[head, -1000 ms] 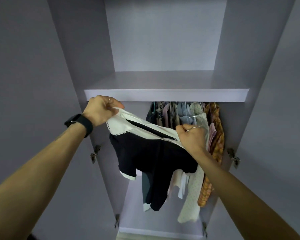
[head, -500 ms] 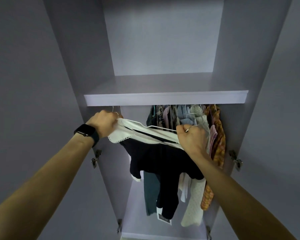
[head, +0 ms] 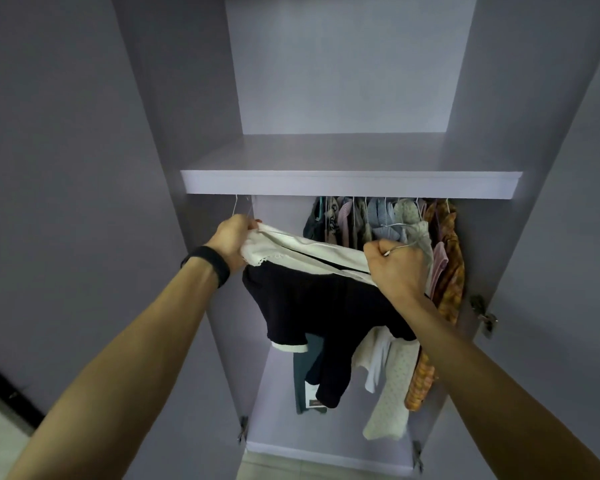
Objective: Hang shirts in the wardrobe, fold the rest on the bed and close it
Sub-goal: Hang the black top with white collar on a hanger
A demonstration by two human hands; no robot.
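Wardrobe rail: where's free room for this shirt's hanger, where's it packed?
Free: under the shelf, between the wardrobe's left wall and the hung clothes, where the left hand holds the black-and-white shirt. The shelf top is bare. Packed: hung clothes fill the right half.

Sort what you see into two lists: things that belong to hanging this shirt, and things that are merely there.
In the job: shirt, gripped by left hand and right hand; hanger hook; wardrobe.
Merely there: hung clothes; shelf; hinge; wristband.
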